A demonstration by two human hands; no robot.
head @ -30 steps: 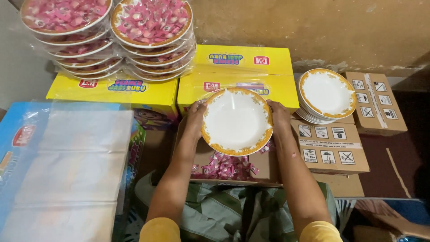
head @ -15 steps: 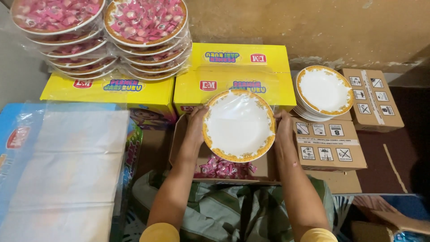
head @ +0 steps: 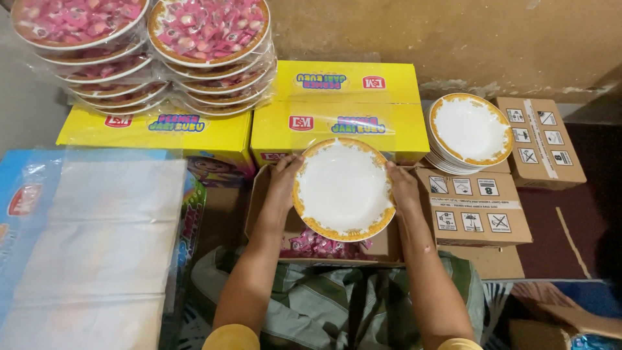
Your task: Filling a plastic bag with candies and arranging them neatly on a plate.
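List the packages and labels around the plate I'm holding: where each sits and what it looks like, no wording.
Two yellow cartons: left one under the stacked candy plates, right one behind the held plate; red and blue logos.
Open brown box: under the plate, pink wrapped candies inside.
Two brown cartons: near one right of the plate, far one by the wall; white handling-symbol labels.
Clear plastic pack: far left, flat, blue edge, red logo.

The person is gripping a white plate with a yellow rim (head: 343,189) by its edges, left hand (head: 284,183) and right hand (head: 403,188) on opposite sides, above an open cardboard box (head: 389,249) of pink wrapped sweets (head: 321,245). A stack of empty plates (head: 470,133) is sitting to the right, near the yellow cartons (head: 343,104).
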